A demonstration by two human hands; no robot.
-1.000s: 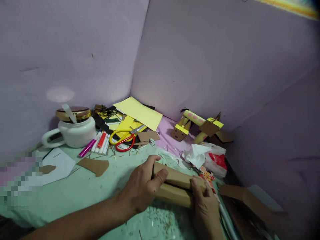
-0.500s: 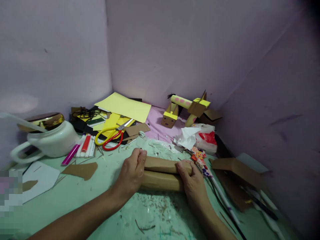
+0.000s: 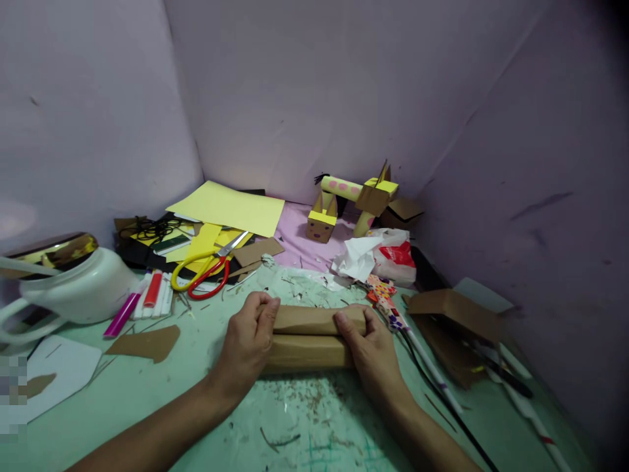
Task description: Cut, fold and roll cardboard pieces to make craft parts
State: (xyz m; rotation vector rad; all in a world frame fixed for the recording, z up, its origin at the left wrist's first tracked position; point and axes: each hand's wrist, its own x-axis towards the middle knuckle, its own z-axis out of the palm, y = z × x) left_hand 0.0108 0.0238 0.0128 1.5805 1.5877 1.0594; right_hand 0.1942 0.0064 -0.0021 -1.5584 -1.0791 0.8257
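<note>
A folded piece of brown cardboard [image 3: 309, 353] lies low over the green table, its upper flap rolled or bent along a long crease. My left hand [image 3: 250, 337] grips its left end, thumb on top and fingers curled behind. At the right end my right hand [image 3: 368, 341] holds the flap between thumb and fingers. The fingertips behind the cardboard are hidden. Small brown crumbs are scattered on the table just below it.
Scissors [image 3: 228, 265], markers [image 3: 153, 292] and a white pot [image 3: 81, 285] stand or lie left. Yellow paper [image 3: 228, 206] and cardboard animal figures [image 3: 322, 226] are at the back. A plastic bag [image 3: 396, 255], a decorated stick [image 3: 427, 360] and an open cardboard piece [image 3: 455, 311] are right.
The view has shifted slightly, so most things appear further left. Both hands keep their hold on the cardboard, with little change in its shape.
</note>
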